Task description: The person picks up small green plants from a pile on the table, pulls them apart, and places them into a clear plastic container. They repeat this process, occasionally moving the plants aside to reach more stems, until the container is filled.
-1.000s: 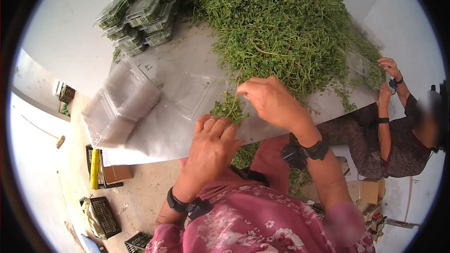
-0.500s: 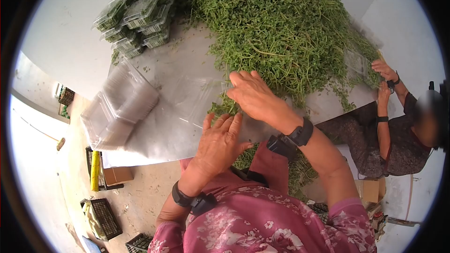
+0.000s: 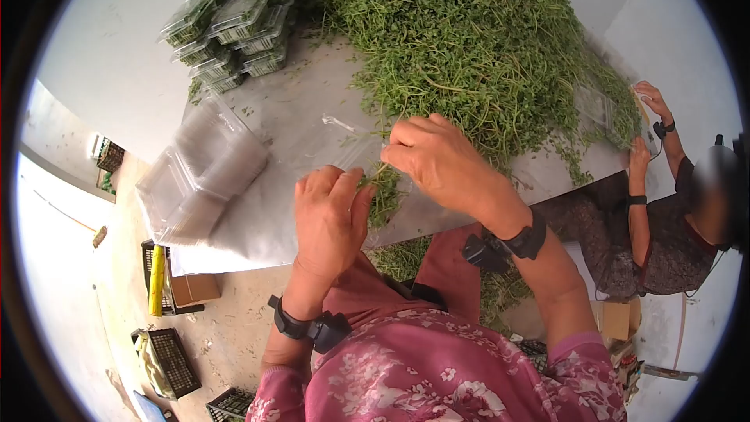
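Green stems and leaves (image 3: 384,202) hang between my two hands near the table's front edge. My left hand (image 3: 332,207) has its fingers curled at the left side of these greens, beside a clear plastic container (image 3: 348,144) that is hard to make out. My right hand (image 3: 437,158) is closed in a pinch on thin stems at the upper right of the bunch. A large heap of greens (image 3: 469,47) lies just beyond my right hand.
Filled clear boxes (image 3: 242,19) are stacked at the back left, with nested empty containers (image 3: 199,168) nearer on the metal table (image 3: 269,238). At the right a co-worker (image 3: 664,227) has both hands by the heap. Crates (image 3: 172,363) stand on the floor.
My left hand has moved left and its fingers have curled from lying flat. My right hand has shifted slightly right. The co-worker's hands have moved apart.
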A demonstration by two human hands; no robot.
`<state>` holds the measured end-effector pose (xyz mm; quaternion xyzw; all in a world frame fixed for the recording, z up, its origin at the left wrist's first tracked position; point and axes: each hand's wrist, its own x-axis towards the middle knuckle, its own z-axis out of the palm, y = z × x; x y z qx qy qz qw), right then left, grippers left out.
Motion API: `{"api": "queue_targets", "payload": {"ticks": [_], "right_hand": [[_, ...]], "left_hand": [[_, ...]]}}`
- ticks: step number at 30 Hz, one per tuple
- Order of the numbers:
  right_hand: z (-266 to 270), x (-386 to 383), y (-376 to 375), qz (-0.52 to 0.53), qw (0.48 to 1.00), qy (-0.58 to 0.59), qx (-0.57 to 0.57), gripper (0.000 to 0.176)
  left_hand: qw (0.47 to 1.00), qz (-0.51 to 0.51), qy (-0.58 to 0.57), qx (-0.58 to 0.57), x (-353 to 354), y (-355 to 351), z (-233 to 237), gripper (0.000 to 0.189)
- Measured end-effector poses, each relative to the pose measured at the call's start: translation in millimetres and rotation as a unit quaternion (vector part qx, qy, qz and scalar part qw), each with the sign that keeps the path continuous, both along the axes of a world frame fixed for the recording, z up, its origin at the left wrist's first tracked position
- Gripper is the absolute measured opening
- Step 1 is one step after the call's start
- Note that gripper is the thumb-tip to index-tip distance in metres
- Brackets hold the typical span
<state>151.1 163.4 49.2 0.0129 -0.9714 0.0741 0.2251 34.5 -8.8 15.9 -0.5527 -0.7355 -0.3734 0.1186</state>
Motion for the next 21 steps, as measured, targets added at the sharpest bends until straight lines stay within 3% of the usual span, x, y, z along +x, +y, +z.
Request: {"api": "queue_targets", "payload": {"ticks": [3,5,6,9,16,19,20,21], "right_hand": [[2.7,2.5,-4.2,0.011,1.000,0.023,-0.003,0.015],[-1.4,2.6,-5.2,0.005,0.999,0.036,-0.013,0.001],[-4.0,1.6,-5.4,0.004,0.999,0.042,-0.018,0.007],[-9.3,0.9,-12.2,-0.035,0.996,0.040,-0.071,0.004],[-22.1,-14.2,0.1,-0.219,0.893,0.143,-0.366,0.013],[-27.9,-6.9,4.9,-0.158,0.893,0.104,-0.408,0.014],[-27.6,-2.8,2.4,-0.153,0.893,0.038,-0.422,0.018],[-32.0,-2.5,1.9,-0.153,0.912,0.075,-0.374,0.018]], "left_hand": [[0.999,-0.015,-0.010,-0.031,-3.3,1.1,-4.3,0.008],[0.999,-0.014,-0.022,-0.030,-2.5,2.2,-4.1,0.005],[0.999,-0.013,-0.027,-0.024,-2.6,3.1,-3.5,0.004],[0.999,-0.017,-0.050,-0.005,-1.9,5.2,-4.1,0.004],[0.992,-0.043,-0.117,0.001,7.0,2.2,5.8,0.005],[0.995,-0.021,-0.091,-0.045,-3.5,0.8,-3.0,0.009],[0.997,-0.010,-0.059,-0.038,-2.4,1.3,-4.8,0.012],[0.999,0.001,-0.028,-0.029,-0.2,2.8,-6.2,0.015]]}}
